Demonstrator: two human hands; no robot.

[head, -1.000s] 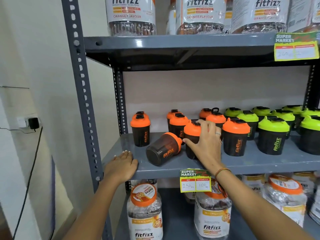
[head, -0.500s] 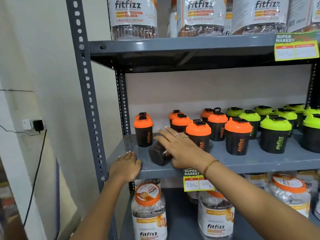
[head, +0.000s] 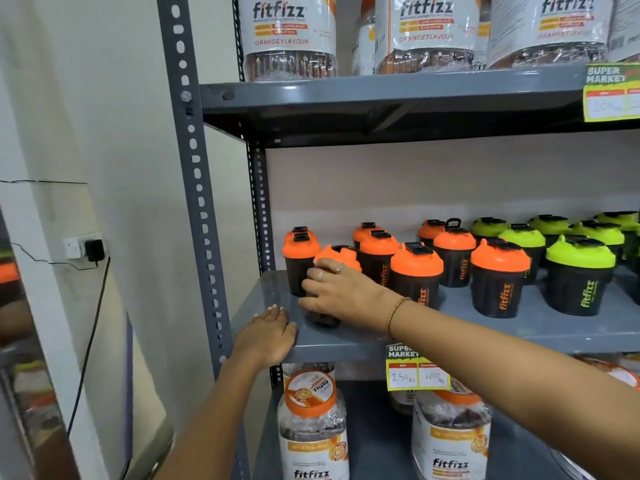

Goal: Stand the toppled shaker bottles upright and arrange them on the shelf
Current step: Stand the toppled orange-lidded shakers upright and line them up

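My right hand is wrapped around a dark shaker bottle with an orange lid, holding it nearly upright near the front left of the grey middle shelf. Its base touches the shelf below my fingers. Just behind it stands another orange-lidded shaker. My left hand lies flat on the shelf's front left edge, holding nothing. Several more orange-lidded shakers stand upright to the right, then several green-lidded shakers.
The grey perforated upright post rises at the left. Large fitfizz jars fill the shelf below and other jars the shelf above. Price tags hang off the shelf edge. A wall socket with a plug is at left.
My right hand moved left off a standing shaker, took hold of the toppled one and tipped it up from lying on its side to nearly upright. The left hand stayed on the shelf edge.
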